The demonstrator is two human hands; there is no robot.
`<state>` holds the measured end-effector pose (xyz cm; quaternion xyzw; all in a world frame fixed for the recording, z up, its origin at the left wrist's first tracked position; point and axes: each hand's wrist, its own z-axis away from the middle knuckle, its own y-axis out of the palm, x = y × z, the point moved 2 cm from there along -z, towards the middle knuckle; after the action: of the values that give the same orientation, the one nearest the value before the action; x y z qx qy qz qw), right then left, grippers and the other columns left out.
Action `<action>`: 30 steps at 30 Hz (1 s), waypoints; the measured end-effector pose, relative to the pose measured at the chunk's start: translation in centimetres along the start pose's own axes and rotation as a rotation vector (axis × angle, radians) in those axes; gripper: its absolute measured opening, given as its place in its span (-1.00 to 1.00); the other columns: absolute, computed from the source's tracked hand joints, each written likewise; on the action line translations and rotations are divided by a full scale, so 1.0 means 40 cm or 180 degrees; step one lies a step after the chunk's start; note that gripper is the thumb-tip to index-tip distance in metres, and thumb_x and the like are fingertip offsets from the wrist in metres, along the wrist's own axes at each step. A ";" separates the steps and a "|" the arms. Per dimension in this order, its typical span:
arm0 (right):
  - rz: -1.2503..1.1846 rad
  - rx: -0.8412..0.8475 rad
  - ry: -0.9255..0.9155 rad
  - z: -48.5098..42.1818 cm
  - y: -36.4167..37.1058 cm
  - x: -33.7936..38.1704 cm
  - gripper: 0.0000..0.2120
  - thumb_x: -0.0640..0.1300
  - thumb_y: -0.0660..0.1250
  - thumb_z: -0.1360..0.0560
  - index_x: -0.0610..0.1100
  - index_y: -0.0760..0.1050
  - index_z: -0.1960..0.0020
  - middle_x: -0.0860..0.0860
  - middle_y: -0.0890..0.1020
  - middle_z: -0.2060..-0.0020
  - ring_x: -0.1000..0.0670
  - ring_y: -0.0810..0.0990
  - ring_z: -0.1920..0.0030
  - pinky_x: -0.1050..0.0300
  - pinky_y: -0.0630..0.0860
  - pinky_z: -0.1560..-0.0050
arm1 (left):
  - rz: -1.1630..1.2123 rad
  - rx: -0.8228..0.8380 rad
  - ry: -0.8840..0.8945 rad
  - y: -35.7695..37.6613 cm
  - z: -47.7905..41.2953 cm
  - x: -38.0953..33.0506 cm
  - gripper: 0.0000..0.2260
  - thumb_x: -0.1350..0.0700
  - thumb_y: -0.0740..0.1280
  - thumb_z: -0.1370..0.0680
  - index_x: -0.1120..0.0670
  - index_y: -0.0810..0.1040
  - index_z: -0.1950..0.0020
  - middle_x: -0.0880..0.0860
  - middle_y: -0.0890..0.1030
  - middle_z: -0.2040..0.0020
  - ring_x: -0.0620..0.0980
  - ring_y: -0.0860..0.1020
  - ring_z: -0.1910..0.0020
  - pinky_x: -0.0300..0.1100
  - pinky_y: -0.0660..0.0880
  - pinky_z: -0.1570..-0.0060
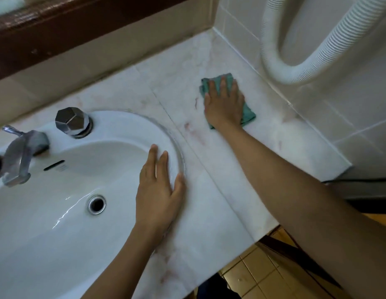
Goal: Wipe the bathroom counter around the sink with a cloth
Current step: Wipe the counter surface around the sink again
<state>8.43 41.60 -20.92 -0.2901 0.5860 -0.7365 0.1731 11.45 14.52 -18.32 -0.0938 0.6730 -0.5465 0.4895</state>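
A pale marble counter (263, 147) runs around a white oval sink (58, 212). A green cloth (248, 112) lies flat on the counter to the right of the sink, near the tiled side wall. My right hand (224, 104) presses down on the cloth with straight fingers, covering most of it. My left hand (159, 190) rests flat on the sink's right rim, fingers extended and holding nothing. Faint reddish marks show on the marble between the sink and the cloth.
A chrome faucet (19, 156) and a chrome knob (72, 121) stand at the back of the sink. A white corrugated hose (295, 67) loops against the tiled wall on the right. The counter's front edge drops to a tiled floor (259, 272).
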 end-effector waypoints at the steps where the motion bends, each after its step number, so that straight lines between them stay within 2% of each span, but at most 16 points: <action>1: -0.0033 -0.0025 -0.0147 0.041 0.016 0.027 -0.50 0.11 -0.13 -0.64 0.07 0.00 -0.56 0.00 0.01 -0.57 -0.13 -0.08 -0.55 -0.13 -0.07 -0.48 | 0.0008 -0.0008 0.0005 0.001 0.000 0.001 -0.47 -0.12 0.15 -0.60 -0.04 0.13 -0.55 -0.24 -0.12 -0.58 -0.11 0.05 -0.54 -0.16 0.21 -0.36; 5: -0.0076 -0.0116 -0.0597 0.393 0.073 0.053 -0.49 0.10 -0.09 -0.63 0.02 0.10 -0.55 -0.04 0.12 -0.55 -0.18 0.01 -0.54 -0.14 0.04 -0.46 | 0.0032 -0.0081 0.0028 0.002 -0.004 0.004 -0.54 -0.07 0.05 -0.64 -0.01 0.19 -0.54 -0.17 -0.04 -0.59 -0.08 0.08 -0.54 -0.20 0.16 -0.36; 8: 0.0066 0.0069 -0.0877 0.622 0.076 -0.019 -0.49 0.12 -0.05 -0.63 0.05 0.07 -0.55 -0.03 0.09 -0.56 -0.17 0.01 -0.55 -0.14 0.08 -0.47 | -0.0012 -0.0094 0.0121 0.002 -0.004 0.003 -0.55 -0.07 0.03 -0.64 0.01 0.21 -0.52 -0.13 -0.01 -0.59 -0.04 0.14 -0.53 -0.14 0.23 -0.33; 10: 0.0209 0.0048 -0.0813 0.614 0.054 -0.109 -0.49 0.16 -0.07 -0.63 0.11 0.02 -0.56 0.00 0.03 -0.57 -0.13 -0.03 -0.55 -0.12 0.03 -0.49 | -0.0016 -0.0101 0.0083 0.001 -0.008 0.008 -0.53 -0.09 0.04 -0.62 0.02 0.23 -0.51 -0.12 0.01 -0.59 0.00 0.19 -0.50 -0.07 0.28 -0.32; 12: 0.0371 0.0001 -0.0255 0.521 0.028 -0.202 -0.48 0.19 -0.14 -0.62 0.15 -0.08 -0.56 0.03 -0.06 -0.57 -0.10 -0.10 -0.55 -0.10 -0.06 -0.48 | -0.0006 -0.0106 0.0027 0.004 -0.007 0.008 -0.54 -0.08 0.06 -0.62 0.03 0.24 -0.50 -0.11 0.01 -0.59 0.04 0.23 -0.48 -0.05 0.29 -0.31; 14: 0.0278 -0.0127 0.0391 0.396 0.002 -0.261 -0.48 0.18 -0.16 -0.61 0.14 -0.09 -0.56 0.02 -0.05 -0.57 -0.12 -0.11 -0.55 -0.12 -0.06 -0.49 | -0.0002 -0.0115 0.0034 0.004 -0.008 0.008 -0.56 -0.05 0.08 -0.63 0.03 0.25 -0.50 -0.11 0.01 -0.59 0.06 0.25 -0.47 -0.04 0.28 -0.31; 16: 0.0087 -0.0145 0.0769 0.302 -0.009 -0.263 -0.48 0.15 -0.16 -0.62 0.11 -0.09 -0.56 0.01 -0.06 -0.57 -0.14 -0.13 -0.55 -0.14 -0.09 -0.50 | -0.0011 -0.0147 0.0006 0.004 -0.006 0.006 -0.57 -0.03 0.10 -0.63 0.03 0.25 -0.50 -0.12 0.02 -0.59 0.08 0.27 -0.46 -0.03 0.29 -0.31; 18: 0.0020 -0.0173 0.0871 0.269 -0.001 -0.224 -0.48 0.13 -0.16 -0.63 0.07 -0.10 -0.56 -0.01 -0.08 -0.57 -0.16 -0.15 -0.55 -0.14 -0.13 -0.50 | -0.0018 -0.0157 -0.0071 0.005 -0.007 0.005 -0.57 -0.02 0.11 -0.63 0.02 0.26 -0.49 -0.12 0.03 -0.59 0.09 0.29 -0.44 -0.03 0.30 -0.29; 23: 0.0110 -0.0169 -0.0182 0.450 0.061 -0.077 -0.48 0.10 -0.15 -0.63 0.01 -0.03 -0.57 -0.05 0.00 -0.57 -0.19 -0.10 -0.55 -0.15 -0.06 -0.50 | 0.0155 -0.0277 -0.0055 -0.007 -0.002 0.008 -0.61 0.01 0.18 -0.60 0.06 0.37 -0.43 -0.06 0.08 -0.58 0.05 0.34 -0.42 -0.09 0.33 -0.26; 26: 0.0297 0.0021 -0.0959 0.656 0.094 -0.021 -0.46 0.12 -0.13 -0.63 0.01 -0.03 -0.57 -0.06 -0.01 -0.57 -0.19 -0.11 -0.55 -0.15 -0.07 -0.50 | 0.0327 -0.0602 -0.0015 -0.026 0.032 0.006 -0.67 0.08 0.23 -0.57 0.04 0.46 -0.34 -0.04 0.19 -0.53 -0.07 0.48 -0.19 -0.19 0.38 -0.04; 28: 0.0402 0.0175 -0.1395 0.716 0.093 -0.048 -0.47 0.13 -0.10 -0.62 0.03 -0.01 -0.57 -0.02 0.00 -0.57 -0.15 -0.10 -0.55 -0.12 -0.06 -0.49 | 0.0369 -0.0661 -0.0028 -0.040 0.080 0.021 -0.67 0.10 0.24 -0.55 0.02 0.47 -0.32 -0.07 0.25 -0.48 -0.02 0.53 -0.08 -0.19 0.40 0.04; 30: 0.0422 0.0188 -0.1481 0.695 0.086 -0.086 -0.47 0.16 -0.11 -0.62 0.08 -0.03 -0.56 0.02 -0.01 -0.57 -0.09 -0.11 -0.56 -0.09 -0.05 -0.50 | 0.0296 -0.0580 -0.0034 -0.051 0.150 0.059 -0.66 0.11 0.24 -0.54 0.03 0.48 -0.32 -0.03 0.32 -0.44 0.06 0.55 -0.06 -0.14 0.44 0.04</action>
<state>28.34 21.57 -20.97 -0.4077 0.5263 -0.6538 0.3597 14.00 8.33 -17.49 -0.1095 0.7209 -0.4591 0.5074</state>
